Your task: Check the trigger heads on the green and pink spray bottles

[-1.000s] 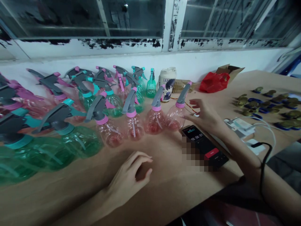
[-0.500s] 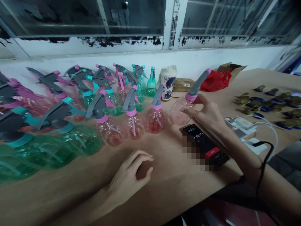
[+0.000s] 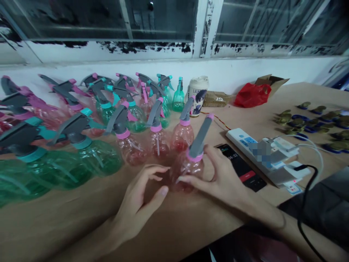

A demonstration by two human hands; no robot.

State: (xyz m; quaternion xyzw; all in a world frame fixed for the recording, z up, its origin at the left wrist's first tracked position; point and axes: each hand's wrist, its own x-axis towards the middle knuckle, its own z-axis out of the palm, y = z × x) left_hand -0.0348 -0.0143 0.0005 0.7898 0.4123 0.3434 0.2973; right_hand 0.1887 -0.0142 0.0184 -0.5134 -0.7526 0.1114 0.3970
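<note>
A clear pink spray bottle [image 3: 188,169] with a grey trigger head and pink collar is gripped round its body by my right hand [image 3: 218,174]. Just left of it, my left hand [image 3: 145,193] holds nothing; its fingers and thumb are apart, close to the bottle's side. Behind stand more pink spray bottles, one [image 3: 183,133] right beyond the held one, another [image 3: 158,140] beside it and a third [image 3: 133,147] farther left. Large green spray bottles [image 3: 100,160] sit at the left, with several pink and green ones crowded behind them.
On the right lie a phone [image 3: 240,167] with a running timer and a white power strip [image 3: 237,140] with cables. Along the wall are a paper cup [image 3: 198,94], a cardboard box [image 3: 216,99] and a red plastic bag [image 3: 252,94]. Several olive-and-blue parts [image 3: 297,122] are at far right.
My right hand has brought the pink spray bottle left and nearer to me, from beside the phone. My left hand has opened wider next to it.
</note>
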